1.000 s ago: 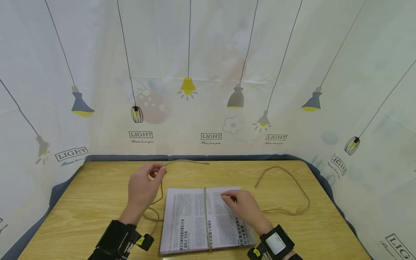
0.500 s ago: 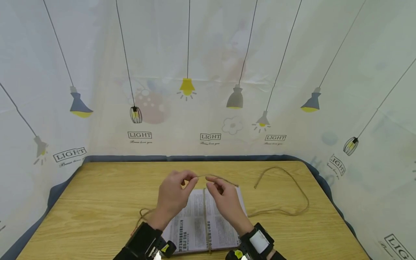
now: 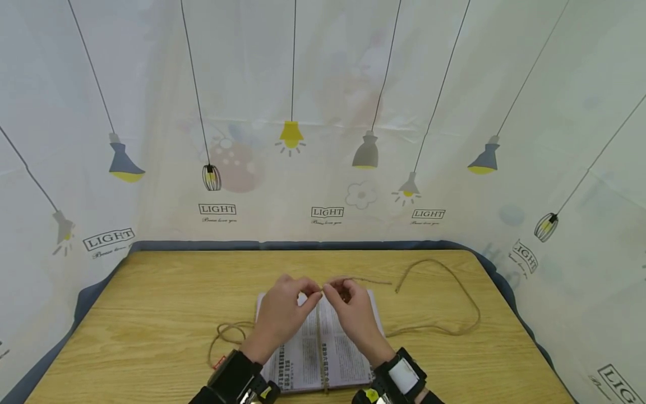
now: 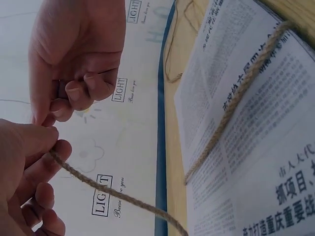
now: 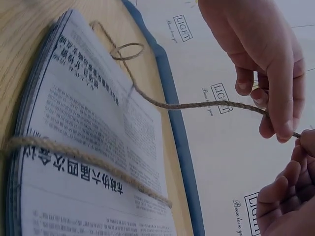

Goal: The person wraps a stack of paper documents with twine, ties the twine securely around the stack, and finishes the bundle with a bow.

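Observation:
A stack of newspapers [image 3: 348,348] lies flat on the table, with a strand of brown twine [image 5: 98,169] across its middle. My left hand [image 3: 282,311] pinches a length of twine [image 5: 197,105] above the stack's far edge. Fingertip to fingertip with it, my right hand [image 3: 350,317] pinches the same length between thumb and index finger. Beyond the right hand, a free tail of twine [image 3: 370,280] extends to the right. From the left hand, the twine drops toward a loose loop [image 3: 222,334] left of the stack.
Another length of twine [image 3: 474,314] curves over the wooden table [image 3: 156,292] to the right of the stack. A small red tag [image 3: 219,362] shows by the left wrist. Behind the table's blue-grey edge [image 3: 353,245] hangs a pale curtain [image 3: 262,230] printed with lamps.
My left hand has moved right, bringing the twine over the stack. The right hand has moved left and up to meet it and now pinches the twine too.

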Available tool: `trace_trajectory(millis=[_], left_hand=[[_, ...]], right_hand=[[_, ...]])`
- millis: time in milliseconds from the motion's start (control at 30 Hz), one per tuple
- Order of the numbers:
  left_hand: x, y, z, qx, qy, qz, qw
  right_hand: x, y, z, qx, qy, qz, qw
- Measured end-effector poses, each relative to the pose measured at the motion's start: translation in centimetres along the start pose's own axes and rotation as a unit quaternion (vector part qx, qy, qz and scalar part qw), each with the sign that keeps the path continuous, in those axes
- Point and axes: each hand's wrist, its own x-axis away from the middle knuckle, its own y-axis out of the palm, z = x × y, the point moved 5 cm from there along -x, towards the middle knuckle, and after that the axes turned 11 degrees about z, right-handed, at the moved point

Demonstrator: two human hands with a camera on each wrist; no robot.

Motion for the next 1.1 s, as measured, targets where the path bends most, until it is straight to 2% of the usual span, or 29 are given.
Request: trace_trajectory(millis=[233,367,567,733,933,1000,1100], left_hand=[[0.7,0.5,-0.6,-0.028,0.004,-0.028,0.9992],[0.8,0.5,-1.3,-0.054,0.004,-0.029,0.9981],[1.1,0.0,-2.3,-0.07,-0.009,-0.033,0.997],[1.1,0.0,-3.2,-0.073,-0.009,-0.047,0.9962],[1.4,0.2,-4.1,-0.062,-0.026,-0.085,0.9941],[1.3,-0.1,-4.3,-0.051,-0.039,-0.091,0.9937],[0.9,-1.1,-4.9,-0.043,-0.055,-0.079,0.9944]], right_hand=[[-0.5,-1.0,-0.3,0.028,-0.022,0.014,0.9993],[-0.9,-1.8,-0.5,0.036,-0.024,0.026,0.9987],[-1.8,-3.3,-0.6,0.045,-0.013,0.049,0.9977],[-2.5,-4.8,-0.9,0.042,0.01,0.061,0.9972],[-3.3,-7.2,-1.9,0.038,0.019,0.074,0.9964],[-3.6,-8.3,-2.2,0.037,0.019,0.082,0.9958],[-4.0,-10.4,-2.4,0.039,0.01,0.098,0.9943]])
